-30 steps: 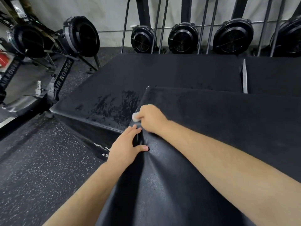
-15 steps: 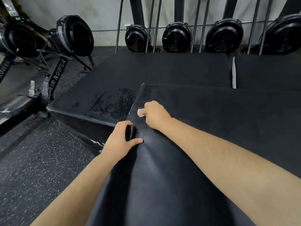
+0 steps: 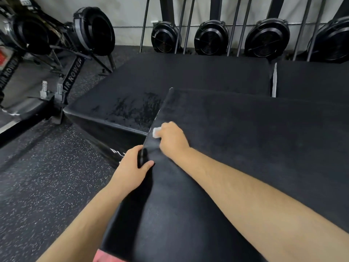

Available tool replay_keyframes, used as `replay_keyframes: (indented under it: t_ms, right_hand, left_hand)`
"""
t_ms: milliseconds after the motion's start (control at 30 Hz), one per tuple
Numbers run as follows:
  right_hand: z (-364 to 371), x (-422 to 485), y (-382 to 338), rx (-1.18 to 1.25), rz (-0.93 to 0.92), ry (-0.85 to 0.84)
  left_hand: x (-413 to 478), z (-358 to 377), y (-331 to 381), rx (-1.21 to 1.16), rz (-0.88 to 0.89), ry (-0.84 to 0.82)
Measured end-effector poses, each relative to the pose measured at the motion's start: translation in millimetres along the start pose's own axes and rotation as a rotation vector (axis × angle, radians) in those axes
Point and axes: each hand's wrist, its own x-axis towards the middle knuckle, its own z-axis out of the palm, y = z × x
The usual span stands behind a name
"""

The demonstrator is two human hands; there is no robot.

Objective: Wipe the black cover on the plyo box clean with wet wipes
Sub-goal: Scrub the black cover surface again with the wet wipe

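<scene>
A small white wet wipe (image 3: 156,132) pokes out from the curled fingers of the right hand (image 3: 172,140), which presses it onto the matte black cover (image 3: 245,140) near the cover's left edge. Just beside it, the left hand (image 3: 130,171) pinches a fold of that edge between thumb and curled fingers. Behind sits a lower black padded box (image 3: 188,78) with dark streaks, on a speckled rubber floor (image 3: 37,186).

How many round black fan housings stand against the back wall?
4 fan housings in a row: the leftmost, two in the middle, one cut by the right edge; more may lie out of frame.
</scene>
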Motion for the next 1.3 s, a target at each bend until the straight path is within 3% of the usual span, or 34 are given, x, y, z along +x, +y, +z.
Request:
replay_keyframes:
  t_ms: [67,133,233,300,467,633,800,967,1100,1167,1300]
  right_hand:
    - [13,-22,-22,0.001,-0.207,-0.107]
    - [11,-27,-20,0.012,-0.269,-0.17]
    - [-5,1,10,0.113,0.085,-0.039]
    - [-13,7,12,0.123,0.211,0.014]
    - [2,-23,-18,-0.011,-0.117,-0.153]
    - [-5,3,12,0.01,0.201,-0.048]
    - [12,-40,-20,0.045,-0.126,-0.197]
    - [-6,-23,3,-0.033,0.107,-0.038]
    - [9,-60,-37,0.043,-0.142,-0.176]
    - [7,-60,-32,0.03,-0.162,-0.191]
    - [-4,-45,-22,0.015,0.074,-0.072]
  left_hand:
    - [-3,2,1,0.01,0.019,-0.016]
    - [-7,4,3,0.039,0.036,-0.022]
    - [-9,2,3,0.034,0.036,0.006]
    - [-11,1,0,0.012,0.039,0.004]
    - [-13,-2,1,0.015,0.069,-0.004]
    - [-21,-6,-1,0.01,0.07,0.012]
    - [-35,-9,-7,0.052,0.18,-0.042]
    - [-52,-8,-14,0.091,0.159,-0.011]
    - [-56,-13,-15,0.082,0.175,-0.019]
    - [-58,-14,-17,0.064,0.153,-0.022]
    - [-67,-15,-23,0.027,0.035,0.007]
